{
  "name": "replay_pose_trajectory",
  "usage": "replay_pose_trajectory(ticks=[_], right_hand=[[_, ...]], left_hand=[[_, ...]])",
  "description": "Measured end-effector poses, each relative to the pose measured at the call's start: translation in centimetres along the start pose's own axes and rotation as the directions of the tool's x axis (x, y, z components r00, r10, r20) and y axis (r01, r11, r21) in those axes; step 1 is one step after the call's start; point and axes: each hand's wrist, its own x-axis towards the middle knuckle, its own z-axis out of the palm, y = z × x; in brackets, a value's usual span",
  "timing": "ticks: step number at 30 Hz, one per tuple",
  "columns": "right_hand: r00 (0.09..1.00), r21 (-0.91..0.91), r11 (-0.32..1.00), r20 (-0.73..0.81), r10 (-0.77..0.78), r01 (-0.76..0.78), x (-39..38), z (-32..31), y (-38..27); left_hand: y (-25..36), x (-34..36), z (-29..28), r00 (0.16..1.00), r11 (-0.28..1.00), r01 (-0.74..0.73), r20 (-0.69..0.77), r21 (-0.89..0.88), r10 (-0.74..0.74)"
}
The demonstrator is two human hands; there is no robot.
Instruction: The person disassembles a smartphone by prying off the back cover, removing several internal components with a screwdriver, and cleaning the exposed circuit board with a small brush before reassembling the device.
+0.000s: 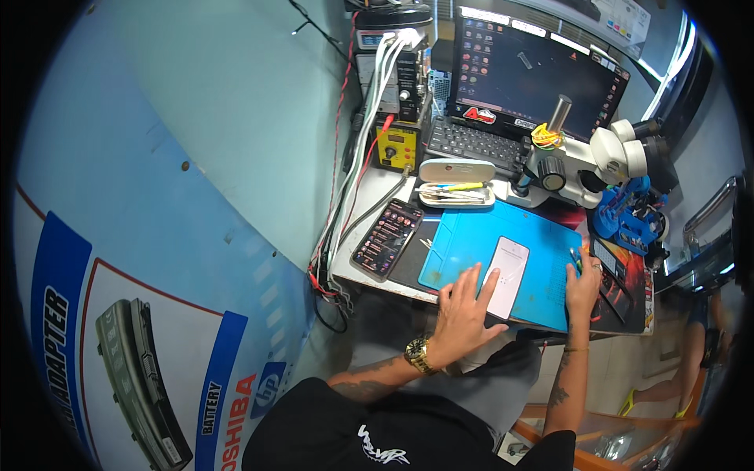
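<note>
A phone with a lit white screen (514, 271) lies on a blue work mat (462, 245). My left hand (465, 320) is spread over the mat's near edge, its index finger reaching onto the phone's left side. At the mat's right edge is my right hand (582, 293), its fingers bent in beside some slim coloured tools (576, 257). What sits between those fingers is too small to make out. Left of the mat rests a second phone (387, 239) with a dark screen full of icons or pictures.
Behind the mat stand an open case of tools (455, 193), a microscope (551, 171), a keyboard (475, 144) and a monitor (534, 74). A yellow-fronted station (394, 149) with cables is at back left. A blue organizer (628, 224) stands right. Someone's leg (685, 361) shows at far right.
</note>
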Motion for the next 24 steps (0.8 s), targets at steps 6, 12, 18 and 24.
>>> replay_pose_trajectory(ticks=[6, 12, 18, 24], right_hand=[[0.998, -0.250, 0.967, -0.034, -0.059, 0.049, -1.3, 1.1, -0.3], [0.999, -0.210, 0.977, -0.010, -0.033, 0.030, -1.2, 0.1, -2.0], [1.000, -0.196, 0.980, 0.005, -0.021, 0.021, -1.2, -0.5, -2.5], [0.999, -0.227, 0.973, -0.020, -0.038, 0.032, -1.5, 0.1, -1.4]], left_hand=[[-0.8, -0.3, 0.3, 0.999, 0.997, -0.036, -0.019, 0.072, 0.037], [0.9, -0.4, 1.0, 0.998, 0.996, 0.007, -0.065, 0.087, -0.001], [1.3, -0.5, 2.0, 0.993, 0.992, 0.041, -0.117, 0.117, -0.027], [1.3, -0.3, 2.0, 0.991, 0.996, 0.037, -0.134, 0.083, -0.026]])
